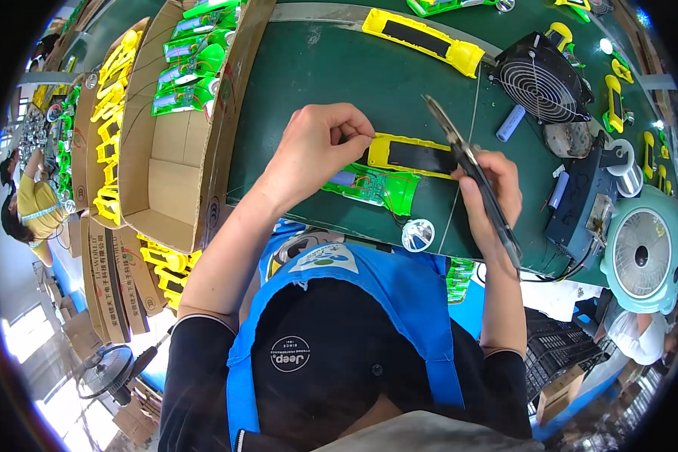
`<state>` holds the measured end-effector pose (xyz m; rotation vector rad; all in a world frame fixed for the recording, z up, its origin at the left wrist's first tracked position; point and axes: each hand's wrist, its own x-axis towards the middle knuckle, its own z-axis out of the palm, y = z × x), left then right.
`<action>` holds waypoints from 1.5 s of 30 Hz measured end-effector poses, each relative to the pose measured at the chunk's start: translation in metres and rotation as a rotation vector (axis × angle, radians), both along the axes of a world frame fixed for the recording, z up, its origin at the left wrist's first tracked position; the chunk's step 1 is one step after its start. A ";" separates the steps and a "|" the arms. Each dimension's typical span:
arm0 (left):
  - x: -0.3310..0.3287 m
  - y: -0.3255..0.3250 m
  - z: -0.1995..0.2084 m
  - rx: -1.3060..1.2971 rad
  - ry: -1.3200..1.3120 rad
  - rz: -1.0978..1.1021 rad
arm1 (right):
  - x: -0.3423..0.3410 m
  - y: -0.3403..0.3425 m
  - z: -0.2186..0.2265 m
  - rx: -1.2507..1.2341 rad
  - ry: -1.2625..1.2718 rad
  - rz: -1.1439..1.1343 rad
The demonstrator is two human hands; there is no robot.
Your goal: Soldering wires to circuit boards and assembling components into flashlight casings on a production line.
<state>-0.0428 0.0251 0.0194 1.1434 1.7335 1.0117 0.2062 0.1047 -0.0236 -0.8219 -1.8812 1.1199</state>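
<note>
While my left hand pinches the yellow housing over the green circuit board, I'd steady it; my right hand grips the pliers.

Green workbench, bright window behind

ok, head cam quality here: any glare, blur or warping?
Head view: heavy fisheye, the green table edge bows and the corners are black; window glare blows out lower left; centre is sharp, left hand on the yellow case, right hand gripping the pliers; rim softens.
</note>
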 end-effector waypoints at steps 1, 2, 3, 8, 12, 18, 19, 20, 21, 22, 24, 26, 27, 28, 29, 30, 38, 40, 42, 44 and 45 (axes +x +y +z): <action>-0.003 0.002 0.004 0.031 0.194 -0.106 | 0.005 -0.003 0.002 -0.016 0.013 -0.007; -0.004 0.004 0.005 0.064 0.388 -0.212 | 0.009 -0.005 0.006 -0.027 0.006 -0.039; -0.005 0.007 0.003 0.064 0.381 -0.211 | 0.009 -0.007 0.016 -0.159 0.068 -0.049; 0.003 0.017 -0.005 0.347 0.698 -0.465 | 0.016 0.020 0.024 -0.651 0.200 0.061; 0.006 0.019 -0.013 0.366 0.776 -0.520 | 0.009 0.023 0.024 -0.659 -0.008 0.068; 0.007 0.017 -0.018 0.389 0.757 -0.494 | 0.007 0.025 0.025 -0.666 -0.057 0.081; 0.007 0.017 -0.018 0.389 0.760 -0.497 | 0.006 0.025 0.025 -0.668 -0.057 0.081; 0.007 0.017 -0.018 0.390 0.764 -0.499 | 0.006 0.025 0.026 -0.662 -0.064 0.087; 0.008 0.017 -0.018 0.389 0.763 -0.500 | 0.006 0.024 0.026 -0.655 -0.070 0.092; 0.008 0.017 -0.017 0.386 0.775 -0.503 | 0.007 0.025 0.025 -0.656 -0.070 0.095; 0.008 0.017 -0.017 0.383 0.788 -0.505 | 0.009 0.026 0.025 -0.686 -0.049 0.134; 0.009 0.016 -0.017 0.384 0.805 -0.501 | 0.010 0.026 0.024 -0.687 -0.044 0.134; 0.009 0.016 -0.017 0.384 0.806 -0.500 | 0.010 0.025 0.024 -0.681 -0.045 0.132; 0.009 0.016 -0.017 0.386 0.818 -0.501 | 0.010 0.024 0.024 -0.676 -0.046 0.130; 0.009 0.016 -0.018 0.389 0.831 -0.503 | 0.009 0.024 0.024 -0.677 -0.047 0.130; 0.009 0.016 -0.019 0.388 0.830 -0.502 | 0.009 0.024 0.024 -0.675 -0.051 0.124; 0.008 0.018 -0.019 0.439 0.877 -0.516 | 0.018 0.021 0.030 -0.592 -0.016 0.069; 0.008 0.017 -0.019 0.434 0.876 -0.517 | 0.028 0.021 0.025 -0.559 0.054 0.047; 0.008 0.017 -0.017 0.422 0.878 -0.526 | 0.030 0.020 0.017 -0.552 0.113 0.029; 0.008 0.018 -0.015 0.429 0.880 -0.534 | 0.033 0.014 0.009 -0.525 0.185 -0.006; 0.009 0.019 -0.014 0.430 0.882 -0.536 | 0.030 0.010 0.008 -0.514 0.206 -0.019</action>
